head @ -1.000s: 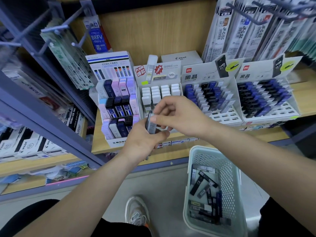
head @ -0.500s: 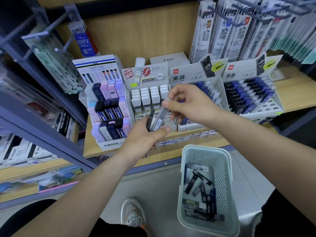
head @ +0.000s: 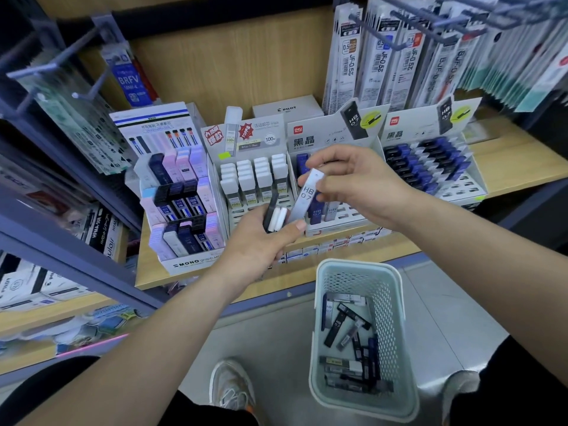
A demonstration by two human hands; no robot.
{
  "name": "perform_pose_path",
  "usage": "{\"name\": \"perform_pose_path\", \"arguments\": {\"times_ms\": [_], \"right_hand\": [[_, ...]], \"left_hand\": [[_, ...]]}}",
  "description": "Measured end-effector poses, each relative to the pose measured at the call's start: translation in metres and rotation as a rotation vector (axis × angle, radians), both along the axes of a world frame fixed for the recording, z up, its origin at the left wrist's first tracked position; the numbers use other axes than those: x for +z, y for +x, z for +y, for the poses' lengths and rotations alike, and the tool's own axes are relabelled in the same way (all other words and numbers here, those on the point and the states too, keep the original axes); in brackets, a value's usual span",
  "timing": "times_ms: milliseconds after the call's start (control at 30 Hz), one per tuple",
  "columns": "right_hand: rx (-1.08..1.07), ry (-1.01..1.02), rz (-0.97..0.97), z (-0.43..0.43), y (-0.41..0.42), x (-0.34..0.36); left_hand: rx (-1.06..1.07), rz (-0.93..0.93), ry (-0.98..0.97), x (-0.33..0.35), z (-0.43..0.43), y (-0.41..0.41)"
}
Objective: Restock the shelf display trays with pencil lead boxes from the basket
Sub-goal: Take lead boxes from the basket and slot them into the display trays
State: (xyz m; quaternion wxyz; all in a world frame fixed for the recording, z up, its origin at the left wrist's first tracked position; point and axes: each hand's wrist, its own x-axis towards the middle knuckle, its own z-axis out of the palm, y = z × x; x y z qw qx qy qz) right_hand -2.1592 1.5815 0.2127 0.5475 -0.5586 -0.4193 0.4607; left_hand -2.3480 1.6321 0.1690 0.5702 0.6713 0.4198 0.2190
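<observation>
My left hand [head: 261,244] grips a small bunch of pencil lead boxes [head: 275,215], black and white ones, in front of the shelf. My right hand [head: 359,182] pinches the top of a grey box marked HB 0.7 [head: 305,198], whose lower end still reaches the bunch. Behind the hands stand cardboard display trays: a white-capped tray [head: 255,179], a dark blue tray [head: 332,210] partly hidden by my right hand, and a fuller blue-and-black tray [head: 430,167] to the right. The pale basket [head: 359,336] on the floor holds several lead boxes.
A MONO display [head: 181,207] with pastel and dark boxes stands at the left of the wooden shelf [head: 516,161]. Refill packs hang on hooks [head: 399,56] above right and at the left [head: 70,112]. My shoe [head: 230,385] is on the floor beside the basket.
My right hand has drawn the grey HB 0.7 box up out of the bunch in my left hand. The view has shifted so the shelf sits slightly lower and to the left.
</observation>
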Motion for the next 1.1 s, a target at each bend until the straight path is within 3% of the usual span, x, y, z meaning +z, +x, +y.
{"name": "perform_pose_path", "arguments": {"times_ms": [100,233,367,467,567,967,1100], "right_hand": [[-0.034,-0.009,0.044,-0.004,0.004,-0.001],[-0.131,0.016,-0.095,-0.013,0.022,0.002],[-0.283,0.044,-0.393,-0.023,0.060,0.004],[-0.307,-0.009,-0.655,-0.029,0.087,-0.006],[-0.298,-0.064,-0.795,-0.034,0.098,-0.019],[-0.309,-0.098,-0.923,-0.033,0.112,-0.043],[-0.239,-0.032,-1.057,-0.030,0.111,-0.043]], "left_hand": [[-0.015,-0.002,0.002,-0.001,-0.003,0.007],[-0.033,0.026,0.014,-0.007,-0.003,0.018],[-0.064,0.058,-0.029,-0.010,-0.003,0.028],[-0.097,0.094,-0.028,-0.012,-0.006,0.035],[-0.113,0.089,-0.054,-0.014,-0.007,0.040],[-0.148,0.041,-0.126,-0.015,-0.009,0.047],[-0.148,0.024,-0.162,-0.012,-0.010,0.044]]}}
